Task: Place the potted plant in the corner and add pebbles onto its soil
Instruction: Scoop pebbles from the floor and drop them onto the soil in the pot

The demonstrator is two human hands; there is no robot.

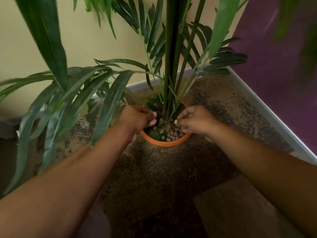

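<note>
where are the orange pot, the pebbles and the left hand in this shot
orange pot (164,143): head view, on the front rim nearest the camera
pebbles (171,133): head view, on the pile beside the stems inside the pot
left hand (139,118): head view, on the back of the hand over the pot's left edge

Soft, warm indoor light fills the corner, brightest on the cream wall (51,54) at upper left; the purple wall (274,83) at right sits dimmer; a broad shadow darkens the speckled floor (154,177) toward the bottom edge, with a lighter patch at lower right; no glare shows anywhere; motion blur smears the long leaves (42,31) at left and the foliage in the upper right corner; the pebbles (171,131) in the orange pot (164,143) appear soft, not crisp; wide-angle distortion bends the white baseboard (274,114) and stretches both forearms toward the frame's edges.
</note>
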